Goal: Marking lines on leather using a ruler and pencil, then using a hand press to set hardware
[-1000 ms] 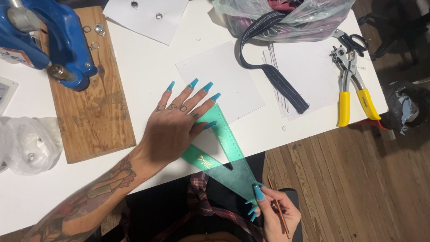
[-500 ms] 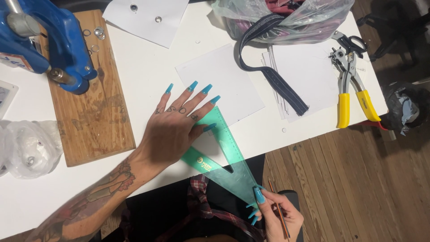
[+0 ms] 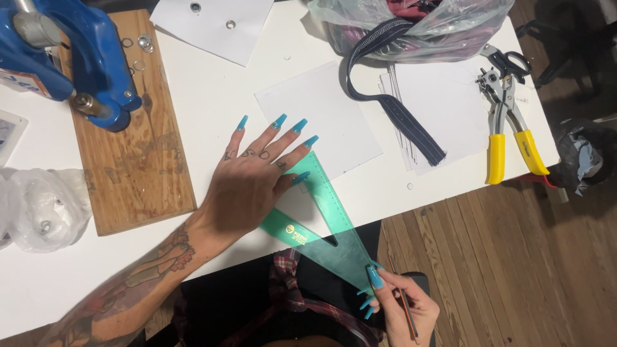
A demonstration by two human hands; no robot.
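Barely anything shifts since the earlier frame: the green triangle ruler slides a touch toward 5 o'clock with the right hand. Left hand lies flat on the white counter, fingers spread wide, thumb pressing the ruler's upper end. Right hand pinches the ruler's lower tip, which hangs off the counter edge, with a thin pencil tucked alongside. At 2 o'clock, yellow-handled punch pliers; at 10 o'clock, a wooden board.

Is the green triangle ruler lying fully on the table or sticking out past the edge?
Sticking out. The green triangle ruler overhangs the table edge; its tip is pinched by the right hand.
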